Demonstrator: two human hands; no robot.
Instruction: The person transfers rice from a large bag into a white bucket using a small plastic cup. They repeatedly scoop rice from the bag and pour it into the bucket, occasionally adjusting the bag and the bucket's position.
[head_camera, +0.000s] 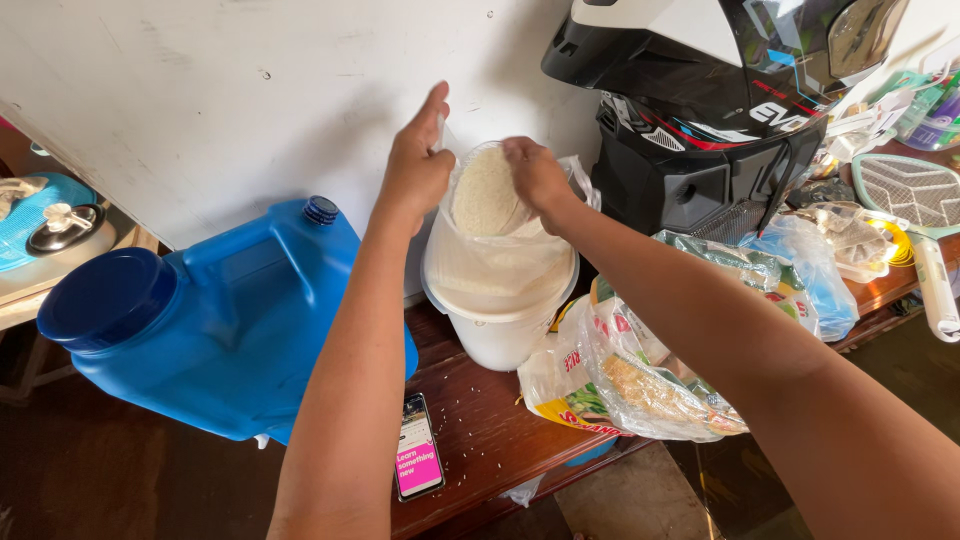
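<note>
Left hand (415, 170): fingers pinching the bag's (495, 265) rim, holding it open.
Right hand (537, 172): fingers curled around a cup (487, 190) of rice, tipped over the bag.
Bag: inside the white bucket (500, 335) on the worktop (480, 440).
Nearby: blue jug (210, 320), phone (418, 445).

Blue water jug (220, 320), white bucket (500, 335), black helmet (700, 90)

A lived-in home corner against a plain white wall (200, 100): a blue water jug (220, 320) at nine o'clock, a motorcycle helmet (720, 90) at one, food bags (640, 370) at four.
</note>
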